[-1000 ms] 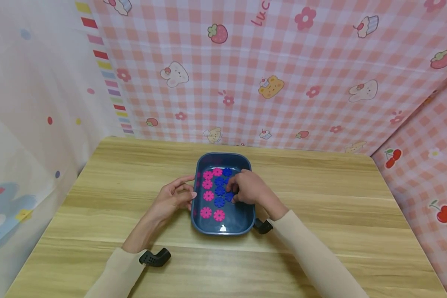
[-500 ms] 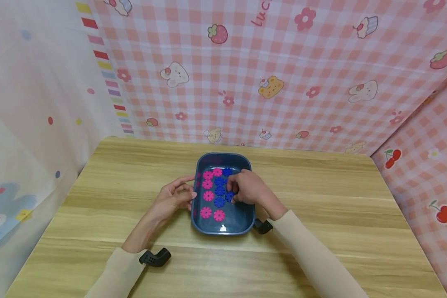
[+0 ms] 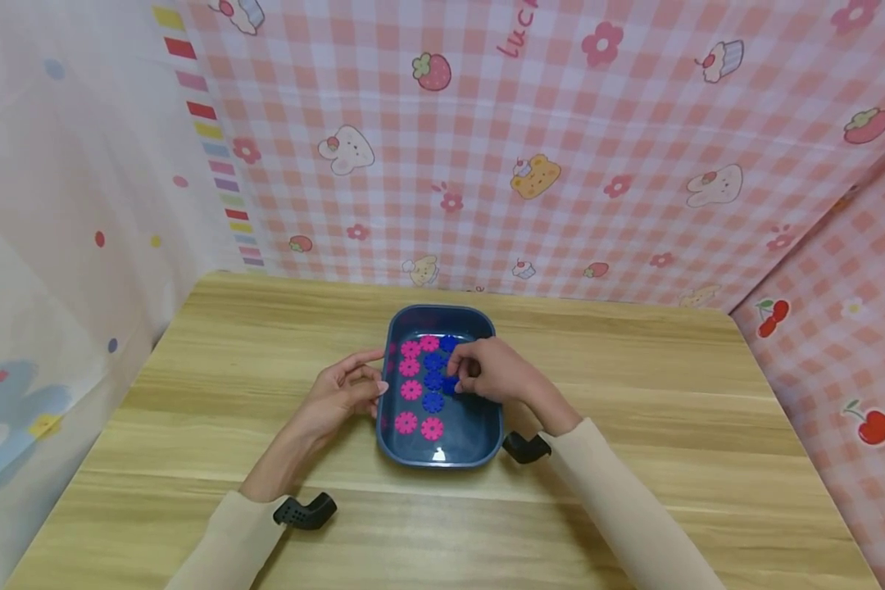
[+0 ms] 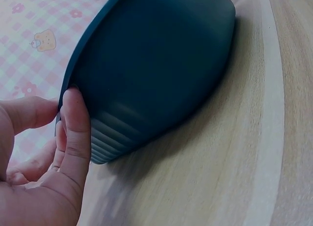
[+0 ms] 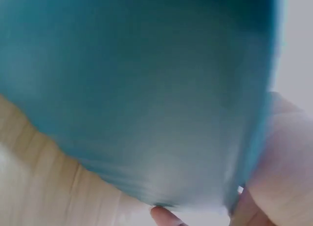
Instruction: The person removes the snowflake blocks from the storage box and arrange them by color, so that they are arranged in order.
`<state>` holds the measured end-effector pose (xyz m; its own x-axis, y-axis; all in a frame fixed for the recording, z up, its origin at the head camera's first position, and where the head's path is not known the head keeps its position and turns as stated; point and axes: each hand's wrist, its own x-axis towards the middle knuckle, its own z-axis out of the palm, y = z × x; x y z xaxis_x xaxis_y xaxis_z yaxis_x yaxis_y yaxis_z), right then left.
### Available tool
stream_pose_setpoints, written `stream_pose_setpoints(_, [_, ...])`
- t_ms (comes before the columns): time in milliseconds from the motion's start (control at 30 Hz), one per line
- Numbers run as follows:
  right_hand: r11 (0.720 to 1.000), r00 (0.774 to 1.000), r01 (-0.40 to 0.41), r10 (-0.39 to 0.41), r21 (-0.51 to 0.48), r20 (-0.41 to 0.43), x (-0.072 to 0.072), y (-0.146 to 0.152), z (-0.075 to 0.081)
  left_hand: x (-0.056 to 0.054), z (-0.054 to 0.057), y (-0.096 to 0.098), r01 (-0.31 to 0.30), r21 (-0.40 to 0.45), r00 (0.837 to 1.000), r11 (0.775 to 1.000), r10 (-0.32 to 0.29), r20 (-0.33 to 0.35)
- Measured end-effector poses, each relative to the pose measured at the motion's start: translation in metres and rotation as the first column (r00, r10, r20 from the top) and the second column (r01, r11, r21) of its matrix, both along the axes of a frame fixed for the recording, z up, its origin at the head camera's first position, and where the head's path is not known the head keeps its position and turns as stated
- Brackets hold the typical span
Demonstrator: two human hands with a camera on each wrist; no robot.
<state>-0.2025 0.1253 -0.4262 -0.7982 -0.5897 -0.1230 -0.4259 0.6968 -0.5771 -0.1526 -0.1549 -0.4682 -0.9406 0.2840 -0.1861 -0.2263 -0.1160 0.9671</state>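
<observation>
A dark blue-grey rectangular tray (image 3: 438, 455) lies on the table. My left hand (image 3: 347, 387) grips its left rim; in the left wrist view, thumb and fingers pinch the wall from both sides. Inside, several pink notched plastic discs (image 3: 410, 390) run down the left side and along the front. Several blue notched discs (image 3: 433, 402) lie beside them. My right hand (image 3: 497, 373) reaches over the right rim with curled fingers and pinches a blue disc (image 3: 450, 385), partly hidden by the thumb. The right wrist view shows mostly the tray's blurred outer wall (image 5: 146, 103).
The tray stands toward the back of a wood-grain table (image 3: 413, 533). A pink checked cloth (image 3: 487, 131) hangs behind, with more printed cloth at both sides. Black camera mounts (image 3: 306, 512) sit at both wrists.
My right fingers have drawn closer together and shifted slightly; the blue disc at the thumb has moved slightly toward the back left. The left hand stays on the rim. The head view shifts slightly.
</observation>
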Motion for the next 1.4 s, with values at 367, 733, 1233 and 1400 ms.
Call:
stream_pose_setpoints(367, [0.987, 0.988, 0.065, -0.085, -0.150, -0.132, 0.012, 0.018, 0.013, -0.001, 0.001, 0.000, 0.010, -0.007, 1.000, 1.000, -0.010, 0.005])
stream_pose_setpoints(733, [0.888, 0.955, 0.240, -0.289, -0.393, -0.069, 0.021, 0.042, 0.011, 0.000, 0.001, 0.000, 0.005, -0.006, 1.000, 1.000, -0.005, 0.014])
stream_pose_setpoints(1233, [0.740, 0.846, 0.499, -0.529, -0.451, 0.069, 0.010, 0.095, -0.012, 0.003, 0.000, 0.001, 0.002, 0.012, 1.000, 1.000, -0.002, 0.017])
stream_pose_setpoints(1400, [0.703, 0.805, 0.573, -0.579, -0.422, 0.128, 0.006, 0.114, -0.025, 0.002, -0.001, 0.002, 0.003, 0.013, 1.000, 1.000, -0.003, 0.021])
